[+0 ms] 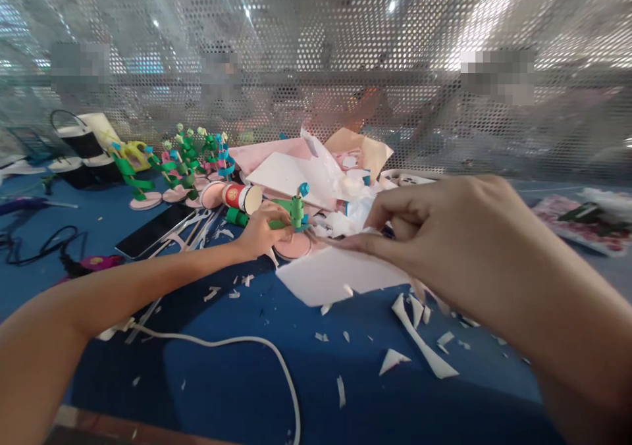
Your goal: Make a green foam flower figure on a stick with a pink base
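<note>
In the middle of the table stands a small green rolled-paper craft (297, 212) with a blue curl on top. It rises from a round pink base (292, 247). My left hand (266, 231) grips it from the left with its fingers closed low on the craft. My right hand (419, 224) is to the right of it, thumb reaching toward the base and fingers curled in a pinch. Whatever is between those fingertips is too small to make out. Just below the right thumb lies a white paper sheet (336, 277).
Several finished-looking paper crafts (185, 162) stand at the back left. Near them lie a black phone (154, 230) and a red-labelled roll (241, 197). Piled paper (291, 175) backs onto a perforated metal screen (316, 56). Scraps (422, 340) and a white cable (222, 341) lie in front.
</note>
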Demonstrator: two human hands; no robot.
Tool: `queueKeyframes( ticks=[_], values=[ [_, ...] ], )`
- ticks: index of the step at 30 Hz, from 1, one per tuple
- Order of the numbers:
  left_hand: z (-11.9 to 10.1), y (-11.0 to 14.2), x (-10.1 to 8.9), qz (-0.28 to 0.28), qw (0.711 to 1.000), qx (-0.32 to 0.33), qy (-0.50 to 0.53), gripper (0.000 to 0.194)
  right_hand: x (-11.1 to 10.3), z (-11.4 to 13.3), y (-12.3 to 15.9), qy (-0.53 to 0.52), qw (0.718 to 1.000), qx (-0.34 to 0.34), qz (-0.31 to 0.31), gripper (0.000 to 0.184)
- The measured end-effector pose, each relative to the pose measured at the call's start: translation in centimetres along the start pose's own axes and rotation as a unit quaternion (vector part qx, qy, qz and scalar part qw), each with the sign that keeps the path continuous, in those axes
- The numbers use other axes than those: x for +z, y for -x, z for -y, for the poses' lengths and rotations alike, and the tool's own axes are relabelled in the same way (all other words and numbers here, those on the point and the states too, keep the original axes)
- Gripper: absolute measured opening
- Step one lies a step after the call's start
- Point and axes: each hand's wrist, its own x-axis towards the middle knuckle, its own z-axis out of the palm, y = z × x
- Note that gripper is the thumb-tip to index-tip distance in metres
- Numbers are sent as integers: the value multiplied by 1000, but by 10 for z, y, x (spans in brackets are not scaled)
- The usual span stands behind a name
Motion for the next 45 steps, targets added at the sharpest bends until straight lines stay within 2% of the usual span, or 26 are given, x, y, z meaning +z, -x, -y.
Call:
queueKeyframes(
  ticks=[5,16,21,24,27,30,33,36,39,42,45],
  values=[
    [1,0,-1,-1,1000,-1,-3,14,-3,1,1,-1,1000,0,-14,30],
    [3,1,-2,9,1000,24,-18,13,1,-1,1,5,1000,-8,-4,38],
    [6,2,-3,-1,999,30,-20,16,0,0,2,10,998,2,-57,38],
    [8,2,-3,-4,999,25,-26,16,-2,2,2,9,1000,3,-26,36],
    [8,2,-3,-4,999,31,-21,15,-4,3,2,19,999,35,-28,35],
    [8,2,-3,-4,999,33,-22,14,-5,2,2,5,1000,26,2,36],
    [9,3,-3,-2,999,28,-28,14,-4,2,1,12,999,42,-23,33],
    [10,3,-3,-4,999,26,-26,13,-3,0,-1,-16,999,37,-7,31],
    [11,4,-4,-5,999,23,-26,13,-3,-3,0,-24,998,46,-32,29],
    [11,4,-5,-1,999,24,-28,13,-4,-3,0,-38,998,40,-12,30],
    [11,4,-5,4,999,25,-25,13,-4,-2,0,-26,998,42,-47,27]
  ],
)
